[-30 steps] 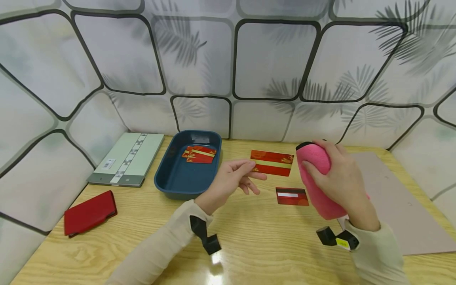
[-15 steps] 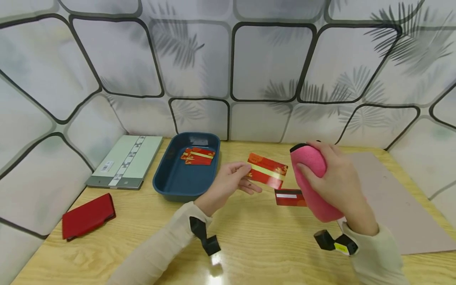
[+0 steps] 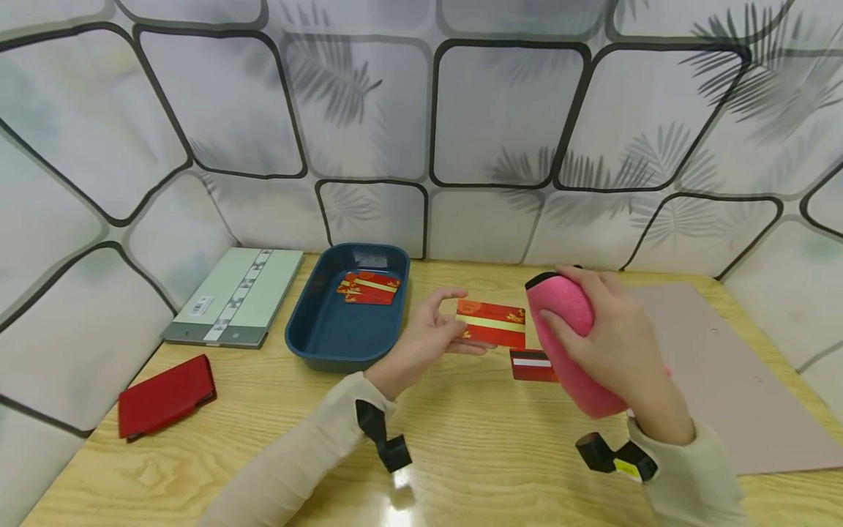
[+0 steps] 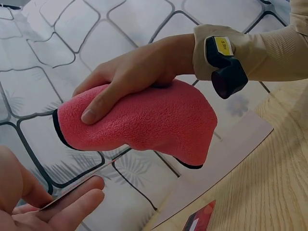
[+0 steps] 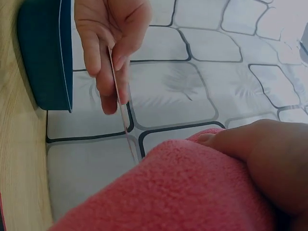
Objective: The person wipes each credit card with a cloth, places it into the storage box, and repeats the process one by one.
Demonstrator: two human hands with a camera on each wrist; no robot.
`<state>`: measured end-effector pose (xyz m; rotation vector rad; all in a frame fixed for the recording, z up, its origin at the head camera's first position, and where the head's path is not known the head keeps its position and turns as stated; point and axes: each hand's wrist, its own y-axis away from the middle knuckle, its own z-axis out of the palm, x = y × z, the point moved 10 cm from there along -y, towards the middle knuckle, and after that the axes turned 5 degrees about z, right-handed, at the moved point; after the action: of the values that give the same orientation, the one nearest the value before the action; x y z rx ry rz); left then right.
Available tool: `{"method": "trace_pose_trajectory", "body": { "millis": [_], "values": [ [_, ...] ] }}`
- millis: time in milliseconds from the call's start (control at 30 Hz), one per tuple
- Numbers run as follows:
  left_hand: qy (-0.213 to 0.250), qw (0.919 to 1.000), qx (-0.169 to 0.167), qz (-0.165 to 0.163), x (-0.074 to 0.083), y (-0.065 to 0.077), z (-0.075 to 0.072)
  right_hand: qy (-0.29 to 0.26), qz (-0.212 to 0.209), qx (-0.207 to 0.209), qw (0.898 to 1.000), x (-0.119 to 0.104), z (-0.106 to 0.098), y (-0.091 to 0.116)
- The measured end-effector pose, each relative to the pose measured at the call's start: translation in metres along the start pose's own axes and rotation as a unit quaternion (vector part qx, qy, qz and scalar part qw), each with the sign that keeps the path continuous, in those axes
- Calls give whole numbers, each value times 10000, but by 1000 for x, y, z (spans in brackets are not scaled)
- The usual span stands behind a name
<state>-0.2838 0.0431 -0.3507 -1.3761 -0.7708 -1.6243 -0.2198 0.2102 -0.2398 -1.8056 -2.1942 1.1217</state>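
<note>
My left hand [image 3: 428,333] pinches a red and gold card [image 3: 494,323] between thumb and fingers, above the table. In the right wrist view the card [image 5: 115,82] appears edge-on in that hand. A folded pink cloth [image 3: 566,329] with black edging is gripped by my right hand [image 3: 612,337], just right of the card; in the left wrist view a gap shows between cloth [image 4: 144,120] and card. Below them a second red card [image 3: 532,364] with a dark stripe and white strip lies on the table, partly hidden by the cloth.
Left of my left hand stands a blue tray [image 3: 329,337] with several red and gold cards [image 3: 370,288] inside. A pale green notebook [image 3: 233,296] and a red wallet [image 3: 167,395] lie farther left. At the right is a flat greyish board [image 3: 744,388].
The held card has tilted and come slightly lower and nearer, and the left hand's grip on it has shifted. My right hand with the pink cloth has moved left towards it.
</note>
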Motion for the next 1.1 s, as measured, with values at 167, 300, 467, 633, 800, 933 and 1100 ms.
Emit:
{"method": "trace_pose_trajectory", "body": {
  "millis": [167,300,467,633,800,933,1100],
  "values": [
    [100,9997,-113,193,2,1,3,27,-19,-66,10000,-4,5,1],
    [64,9988,-250,423,4,2,6,87,-41,-179,9998,-7,10,2],
    [190,9958,-593,672,8,3,13,189,-55,-208,9996,-10,15,3],
    [347,9914,-991,776,9,4,21,494,-75,-126,9987,-11,19,4],
    [423,9888,-1234,730,7,6,25,656,-210,-140,9975,-16,24,6],
    [591,9874,-1267,745,7,6,27,577,-296,-225,9976,-22,29,8],
    [670,9870,-1221,803,6,5,29,313,-455,-277,9981,-31,32,13]
  ]
}}
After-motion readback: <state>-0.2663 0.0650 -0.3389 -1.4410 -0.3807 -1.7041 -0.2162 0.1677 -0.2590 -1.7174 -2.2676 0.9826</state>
